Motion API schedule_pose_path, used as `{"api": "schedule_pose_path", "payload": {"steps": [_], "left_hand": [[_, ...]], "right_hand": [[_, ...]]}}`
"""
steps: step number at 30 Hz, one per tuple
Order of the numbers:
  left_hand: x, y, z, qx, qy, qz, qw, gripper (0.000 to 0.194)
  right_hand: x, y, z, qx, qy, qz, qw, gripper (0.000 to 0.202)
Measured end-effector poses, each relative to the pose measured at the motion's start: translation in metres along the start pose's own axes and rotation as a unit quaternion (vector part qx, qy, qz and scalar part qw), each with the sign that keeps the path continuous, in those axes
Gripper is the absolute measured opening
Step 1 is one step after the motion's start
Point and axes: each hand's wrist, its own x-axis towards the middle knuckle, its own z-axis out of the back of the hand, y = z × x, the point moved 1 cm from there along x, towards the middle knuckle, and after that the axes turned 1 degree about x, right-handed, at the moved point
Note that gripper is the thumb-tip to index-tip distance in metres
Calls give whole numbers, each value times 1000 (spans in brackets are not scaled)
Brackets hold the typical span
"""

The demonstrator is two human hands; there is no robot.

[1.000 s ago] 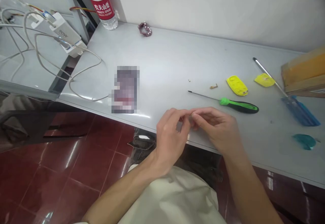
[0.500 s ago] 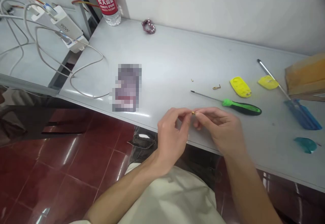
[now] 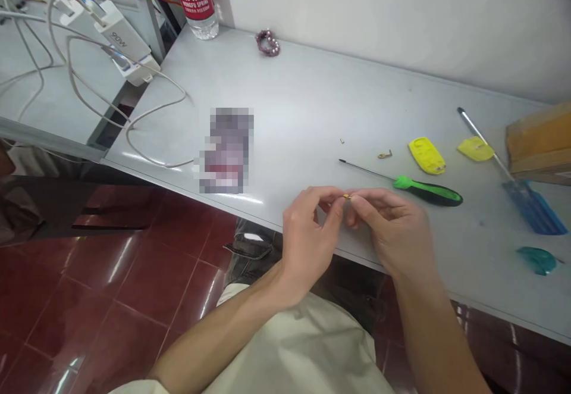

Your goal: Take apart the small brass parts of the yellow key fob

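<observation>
Pinched between the fingertips of both hands is a tiny brass-coloured metal piece [image 3: 347, 196], mostly covered by the fingers. My left hand [image 3: 312, 233] closes on it from the left, thumb against forefinger. From the other side my right hand [image 3: 397, 233] grips it the same way, above the table's front edge. Just beyond the hands lies a screwdriver with a green and black handle [image 3: 428, 192], its thin shaft pointing left. Past that shaft are a small brass hook-shaped piece [image 3: 384, 155] and a tiny brass pin-like piece [image 3: 342, 141]. A yellow lump [image 3: 427, 156] rests right of them.
A second screwdriver with a blue handle [image 3: 533, 206] lies at the right, across a yellow piece [image 3: 475, 149]. Near it are a cardboard box [image 3: 539, 144] and a teal object [image 3: 537, 260]. Leftward are a blurred-out phone-shaped object [image 3: 227, 150], cables, a bracelet [image 3: 267, 44] and a water bottle [image 3: 196, 1].
The view has shifted slightly, so most things appear a little further right. Both hands keep their pinch on the small brass piece, with barely any change in the fingers.
</observation>
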Motion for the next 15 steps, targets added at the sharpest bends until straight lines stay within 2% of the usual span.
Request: {"api": "schedule_pose_path", "payload": {"steps": [9,15], "left_hand": [[2,6,8,96,23,-41,994,11],[6,11,18,173,32,-89,980,16]], "right_hand": [[-2,5,-5,-23,-19,2,1000,22],[-3,12,-7,-92,-30,-2,995,26]]}}
